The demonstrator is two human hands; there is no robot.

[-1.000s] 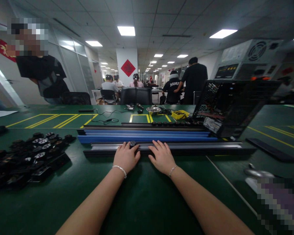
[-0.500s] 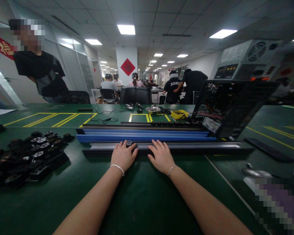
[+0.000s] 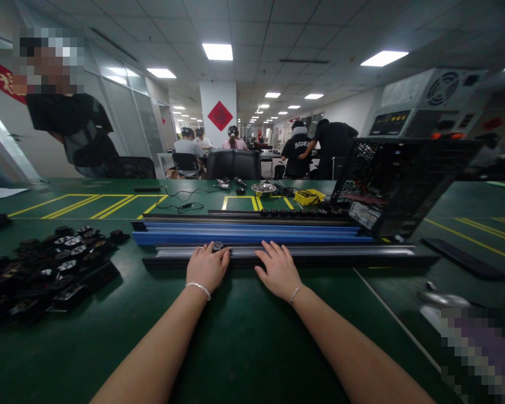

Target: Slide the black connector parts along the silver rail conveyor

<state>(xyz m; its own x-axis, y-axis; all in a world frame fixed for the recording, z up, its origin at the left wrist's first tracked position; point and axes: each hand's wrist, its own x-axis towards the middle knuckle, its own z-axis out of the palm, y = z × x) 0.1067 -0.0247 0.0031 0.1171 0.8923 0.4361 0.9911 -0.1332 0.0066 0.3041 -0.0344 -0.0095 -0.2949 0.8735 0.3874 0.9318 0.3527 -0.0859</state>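
A long black rail with a silvery channel [image 3: 345, 251] lies across the green table in front of me. My left hand [image 3: 207, 268] is closed around a small black module [image 3: 218, 246] that sits on the rail. To its right, my right hand [image 3: 279, 270] rests on the rail with its fingers spread and holds nothing. Just behind this rail is a blue rail [image 3: 252, 233], with darker strips beyond it. Many black modules [image 3: 67, 266] are heaped at the left.
An open computer case [image 3: 391, 185] stands at the back right. Behind the rails are a metal bowl [image 3: 263, 189] and a yellow tray [image 3: 309, 196]. A black bar [image 3: 463, 258] lies at the right. A person [image 3: 73, 123] stands beyond the table at the left.
My left hand has moved slightly left along the rail, and the small black module has shifted left with it. My right hand has stayed almost in place.
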